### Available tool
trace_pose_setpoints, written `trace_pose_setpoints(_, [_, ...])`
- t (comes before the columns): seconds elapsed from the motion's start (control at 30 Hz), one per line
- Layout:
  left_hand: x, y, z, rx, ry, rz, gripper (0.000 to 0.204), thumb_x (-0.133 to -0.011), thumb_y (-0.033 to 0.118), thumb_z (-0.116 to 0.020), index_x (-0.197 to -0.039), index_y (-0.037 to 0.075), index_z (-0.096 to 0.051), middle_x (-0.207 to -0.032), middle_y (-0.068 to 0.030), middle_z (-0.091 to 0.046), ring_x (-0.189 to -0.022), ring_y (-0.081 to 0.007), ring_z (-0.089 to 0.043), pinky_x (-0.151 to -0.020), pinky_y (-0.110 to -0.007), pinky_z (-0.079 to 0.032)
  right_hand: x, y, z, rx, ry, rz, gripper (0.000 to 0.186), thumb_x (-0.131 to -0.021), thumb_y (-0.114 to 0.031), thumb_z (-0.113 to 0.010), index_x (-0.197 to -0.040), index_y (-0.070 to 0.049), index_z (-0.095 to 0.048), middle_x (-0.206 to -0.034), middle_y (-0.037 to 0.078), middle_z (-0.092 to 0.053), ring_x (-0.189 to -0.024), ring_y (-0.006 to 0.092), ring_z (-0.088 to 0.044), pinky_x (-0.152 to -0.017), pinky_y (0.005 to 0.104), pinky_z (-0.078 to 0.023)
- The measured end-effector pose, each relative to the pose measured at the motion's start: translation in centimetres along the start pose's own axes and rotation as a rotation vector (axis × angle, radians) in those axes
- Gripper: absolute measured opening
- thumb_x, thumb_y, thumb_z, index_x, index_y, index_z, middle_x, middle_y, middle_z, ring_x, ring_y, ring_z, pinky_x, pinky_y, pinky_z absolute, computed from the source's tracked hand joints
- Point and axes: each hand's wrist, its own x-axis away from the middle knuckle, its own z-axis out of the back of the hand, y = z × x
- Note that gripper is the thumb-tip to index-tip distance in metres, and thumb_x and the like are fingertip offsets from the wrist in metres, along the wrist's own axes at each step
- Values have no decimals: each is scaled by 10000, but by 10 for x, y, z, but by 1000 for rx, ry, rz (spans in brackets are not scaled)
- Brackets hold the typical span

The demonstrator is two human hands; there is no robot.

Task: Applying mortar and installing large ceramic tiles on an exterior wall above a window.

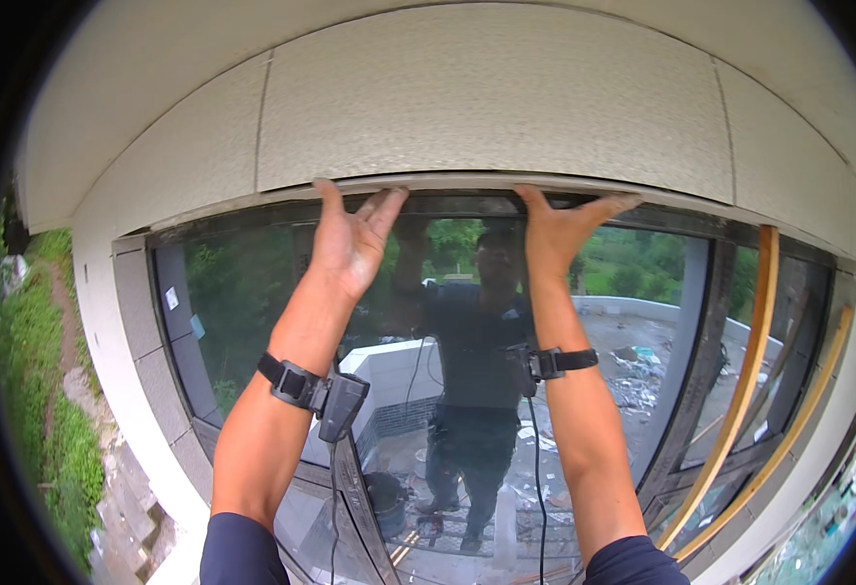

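Note:
My left hand and my right hand are raised overhead against the top of a large glass window pane. The fingertips of both hands press on a thin pale strip that runs along the upper edge of the window, just under the beige stone wall panels. The fingers are spread, palms toward the glass, and nothing is held in either hand. Each wrist carries a black strap with a small device and a hanging cable. The glass reflects a person with arms up.
A dark metal window frame divides the panes, and two wooden strips lean at the right. At the left a grassy slope and stone edging lie below the wall. The reflection shows a terrace with debris.

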Motion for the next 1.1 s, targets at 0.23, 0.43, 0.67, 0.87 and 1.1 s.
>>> trace_pose_setpoints(0.23, [39,32,16,-1615,16,-672,798,-799,413,-694,-1430,64,-352,-1399,-216,-404,-1266,-325,-450,-1026,-410,-409,4,7,-4,68,36,5,1389,-583,-244,-902,-1414,128,146,-1522,306,103,-1441,369,67,-1180,393,20])
trace_pose_setpoints(0.43, [-24,28,-37,-2347,-417,-1478,886,-550,295,-849,-1355,233,-485,-1333,-95,-515,-1251,-340,-463,-1059,-491,-353,3,8,-7,35,72,95,1335,-609,-229,-885,-1431,120,108,-1533,294,42,-1446,347,-12,-1181,406,4])
trace_pose_setpoints(0.67, [-51,17,-19,-2182,-338,-1804,685,-649,245,-770,-1292,292,-537,-1282,-91,-559,-1175,-335,-532,-992,-484,-435,4,16,-10,67,96,115,1320,-606,-179,-885,-1448,87,97,-1531,284,16,-1442,343,-38,-1178,428,-29])
trace_pose_setpoints(0.87, [-53,17,-15,-2128,-317,-1879,536,-738,219,-693,-1256,281,-571,-1238,-95,-591,-1129,-336,-566,-977,-484,-446,5,20,-15,4,99,107,1276,-633,-142,-861,-1444,96,94,-1523,283,-25,-1435,333,-80,-1180,418,-47])
trace_pose_setpoints(1.1, [-54,17,-11,-2139,-323,-1883,566,-728,234,-702,-1273,283,-558,-1267,-101,-572,-1137,-345,-560,-981,-487,-443,7,20,-19,-38,107,125,1241,-664,-156,-840,-1445,98,91,-1518,283,-35,-1422,333,-125,-1182,410,-69])
